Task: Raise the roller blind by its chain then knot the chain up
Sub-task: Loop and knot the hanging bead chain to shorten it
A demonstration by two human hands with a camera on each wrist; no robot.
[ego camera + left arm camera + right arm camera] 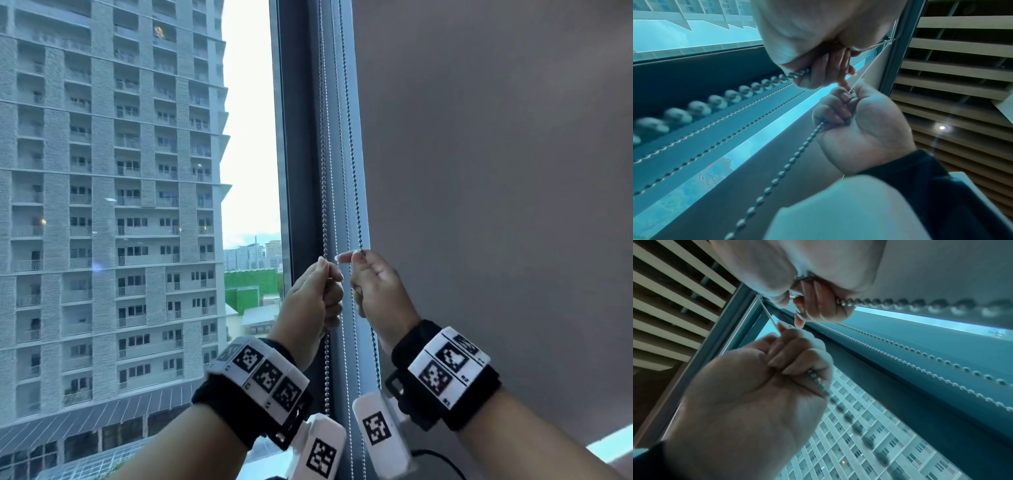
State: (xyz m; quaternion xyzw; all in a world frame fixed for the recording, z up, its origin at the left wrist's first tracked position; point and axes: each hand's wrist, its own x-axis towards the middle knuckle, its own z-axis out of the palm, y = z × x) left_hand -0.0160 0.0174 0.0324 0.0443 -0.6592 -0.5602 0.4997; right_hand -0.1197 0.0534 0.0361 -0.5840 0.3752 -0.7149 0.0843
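Both wrists are raised side by side. L hand point(317, 298) is fisted round one run of the bead chain point(323, 192); R hand point(375, 284) is curled on the other run. Window frame point(298, 137) stands behind; grey blind point(496, 171) spreads just right of R hand.

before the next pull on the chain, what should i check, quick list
1. Left hand grips the bead chain: ok.
2. Right hand grips the darker strand: ok.
3. Strands above the hands run apart, untangled: ok.
4. Spare chains between them left free: ok.
5. Roller blind raised: not ok, it covers the right pane.
6. Chain knotted: cannot tell, lower end out of view.
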